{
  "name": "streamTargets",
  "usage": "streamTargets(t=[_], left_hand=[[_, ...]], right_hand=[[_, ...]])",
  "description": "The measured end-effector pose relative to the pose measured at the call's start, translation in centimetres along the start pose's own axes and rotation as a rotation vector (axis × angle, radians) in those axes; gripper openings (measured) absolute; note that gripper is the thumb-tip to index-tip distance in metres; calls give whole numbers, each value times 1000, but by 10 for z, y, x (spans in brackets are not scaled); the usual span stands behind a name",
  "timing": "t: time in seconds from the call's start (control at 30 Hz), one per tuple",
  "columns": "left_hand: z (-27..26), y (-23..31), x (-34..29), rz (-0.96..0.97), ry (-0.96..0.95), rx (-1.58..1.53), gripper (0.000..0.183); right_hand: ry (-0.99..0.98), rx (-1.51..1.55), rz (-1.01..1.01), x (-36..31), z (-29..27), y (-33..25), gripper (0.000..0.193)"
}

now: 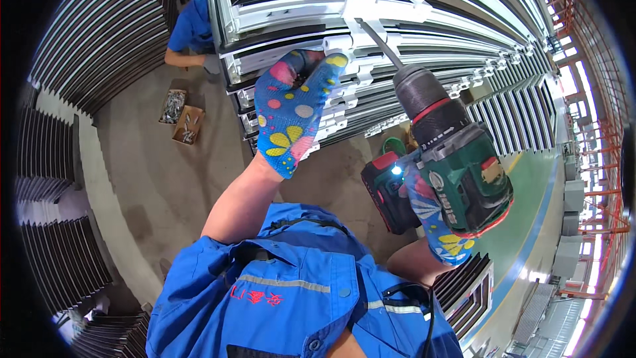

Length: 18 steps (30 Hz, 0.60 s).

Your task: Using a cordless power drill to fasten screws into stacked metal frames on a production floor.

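A green and black cordless drill [478, 176] is gripped in my gloved right hand [429, 209], whose fingers wrap round its handle. Its long bit [381, 43] points up and left, the tip against a white hinge [361, 6] on a stacked metal frame. My left hand [290, 109], in a blue flowered glove, is closed with curled fingers beside the frames. Its fingertips are right by a lower white hinge [338, 44]; whether they pinch something small is hidden. The white and black frames [278, 23] lie in a layered stack in front of me.
At left, a co-worker's blue sleeve [192, 23] shows beside the stack. Two cardboard boxes of small metal parts [173, 106] [189, 126] sit on the floor. More frames [99, 20] stand in rows at left, and others [513, 119] at right by a green floor strip [530, 185].
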State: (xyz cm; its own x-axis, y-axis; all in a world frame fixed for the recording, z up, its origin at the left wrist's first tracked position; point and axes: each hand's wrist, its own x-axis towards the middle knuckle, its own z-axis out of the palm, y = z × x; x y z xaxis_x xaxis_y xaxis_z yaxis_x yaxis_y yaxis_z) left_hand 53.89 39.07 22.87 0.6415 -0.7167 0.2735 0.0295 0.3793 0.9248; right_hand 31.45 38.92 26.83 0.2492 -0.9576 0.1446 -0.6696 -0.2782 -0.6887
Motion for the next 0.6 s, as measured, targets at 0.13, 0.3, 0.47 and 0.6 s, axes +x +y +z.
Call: streamTargets(t=[0.13, 0.3, 0.47, 0.6], left_hand=[[-1, 2, -2, -57, 0, -83, 17], [-2, 3, -2, -59, -20, -78, 19], [1, 3, -1, -41, 15, -23, 22], [-1, 2, -2, -63, -7, -8, 15]], right_hand=[[17, -29, -37, -1, 6, 13, 34], [42, -72, -70, -1, 12, 26, 34], [80, -120, -103, -3, 18, 36, 35], [99, -172, -121, -6, 20, 43, 35]])
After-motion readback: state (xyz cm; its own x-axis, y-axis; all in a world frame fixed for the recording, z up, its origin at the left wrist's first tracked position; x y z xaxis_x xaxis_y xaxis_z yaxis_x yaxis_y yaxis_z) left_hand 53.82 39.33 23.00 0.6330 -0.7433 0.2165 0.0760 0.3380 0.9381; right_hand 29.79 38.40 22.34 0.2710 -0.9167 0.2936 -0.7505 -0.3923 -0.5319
